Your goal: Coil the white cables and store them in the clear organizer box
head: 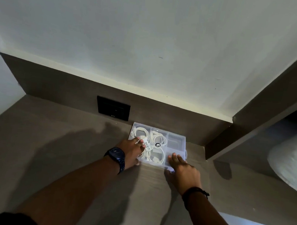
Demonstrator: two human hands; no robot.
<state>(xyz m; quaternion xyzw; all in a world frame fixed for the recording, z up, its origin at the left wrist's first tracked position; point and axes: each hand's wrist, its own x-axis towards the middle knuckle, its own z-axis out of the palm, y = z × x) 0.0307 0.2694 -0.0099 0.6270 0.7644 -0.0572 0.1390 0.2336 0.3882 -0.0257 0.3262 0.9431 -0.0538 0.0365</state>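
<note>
The clear organizer box [176, 141] lies on the brown desk near the back wall panel, its lid closed. White coiled cables [157, 138] fill the left and middle compartments; the right compartments look empty. A barcode label and a round black sticker sit on the lid. My left hand [131, 151], with a dark watch on the wrist, rests flat on the box's left front corner. My right hand [182, 167], with a black bracelet, presses flat on the box's right front corner. Neither hand grips anything.
A black wall socket plate [113, 108] sits on the back panel left of the box. The brown desk [54, 141] spreads to the left and front. A brown side panel [259, 123] rises on the right, with a white pillow [290, 161] beyond it.
</note>
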